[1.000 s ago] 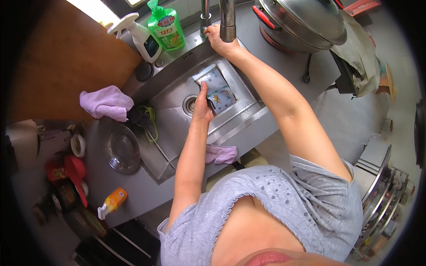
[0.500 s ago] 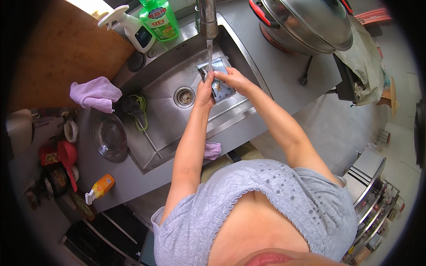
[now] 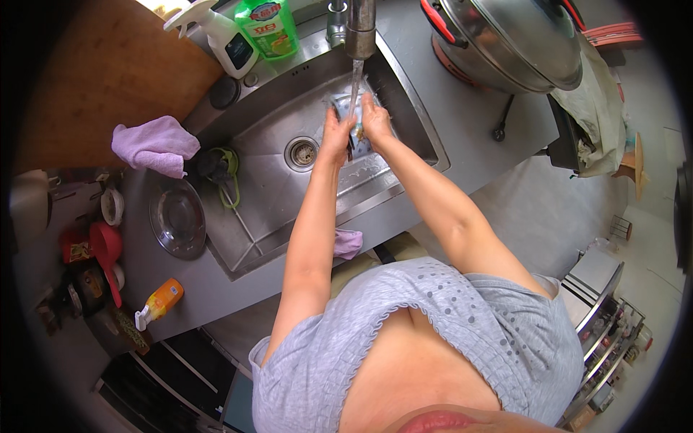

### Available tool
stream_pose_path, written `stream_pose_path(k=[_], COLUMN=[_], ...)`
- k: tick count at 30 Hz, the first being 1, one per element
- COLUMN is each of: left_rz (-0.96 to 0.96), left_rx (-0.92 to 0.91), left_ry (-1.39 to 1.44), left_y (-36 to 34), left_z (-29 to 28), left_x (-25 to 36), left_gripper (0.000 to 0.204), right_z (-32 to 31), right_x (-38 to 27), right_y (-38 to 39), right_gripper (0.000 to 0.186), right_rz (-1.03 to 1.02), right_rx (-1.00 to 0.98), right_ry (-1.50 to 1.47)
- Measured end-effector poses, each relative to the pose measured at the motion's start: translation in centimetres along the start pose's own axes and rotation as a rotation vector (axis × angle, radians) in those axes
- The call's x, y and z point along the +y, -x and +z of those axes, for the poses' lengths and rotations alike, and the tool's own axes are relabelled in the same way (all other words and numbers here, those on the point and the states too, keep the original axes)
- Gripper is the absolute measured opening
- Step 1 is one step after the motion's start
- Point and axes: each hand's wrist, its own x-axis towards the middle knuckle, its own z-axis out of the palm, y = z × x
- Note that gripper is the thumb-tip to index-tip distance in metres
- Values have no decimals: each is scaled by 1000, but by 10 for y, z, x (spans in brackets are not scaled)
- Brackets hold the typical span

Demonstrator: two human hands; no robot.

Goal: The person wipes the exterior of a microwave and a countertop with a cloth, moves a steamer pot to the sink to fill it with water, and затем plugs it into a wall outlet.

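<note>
Under the running tap [image 3: 360, 36], my two hands are at the far right part of the steel sink [image 3: 278, 209]. Between them is a thin, flat packet [image 3: 357, 148], pale blue and white with a small golden patch. My left hand [image 3: 335, 136] is closed on its left side, and my right hand [image 3: 376, 124] grips its right side. Motion smears the fingers a little. Water falls onto the packet and the fingertips.
A green strainer-like tool [image 3: 229, 177] leans in the sink's left end. Beside the sink lie a glass lid [image 3: 178, 219], a purple cloth [image 3: 157, 146] and an orange spray bottle [image 3: 160, 303]. Detergent [image 3: 268, 29] and a white sprayer [image 3: 229, 45] stand behind; a large pot [image 3: 509, 43] sits right.
My right hand has turned from lying across the packet's face to its right side, fingers pointing away. My left hand stays at the left side. The whole view has shifted slightly.
</note>
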Motion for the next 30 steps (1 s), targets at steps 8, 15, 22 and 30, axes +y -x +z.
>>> stream_pose_path(k=[8,15,22,30], left_rz=[-229,-264,-168,-259], left_rx=[243,150,244,332], left_ry=[-11,417,367,266], left_y=[-14,-42,-25,-15], left_z=[-19,-54,-14,-14], left_x=[12,-15,10,14], left_gripper=[41,30,23,41], right_z=[15,13,26,21], right_x=[6,-25,17,9], right_y=[21,34,-7,12], right_gripper=[38,60,40,32], right_rz=[-315,-249,-196,-313], right_rx=[-65,-146,-19,-64], right_ry=[263,461,240,138])
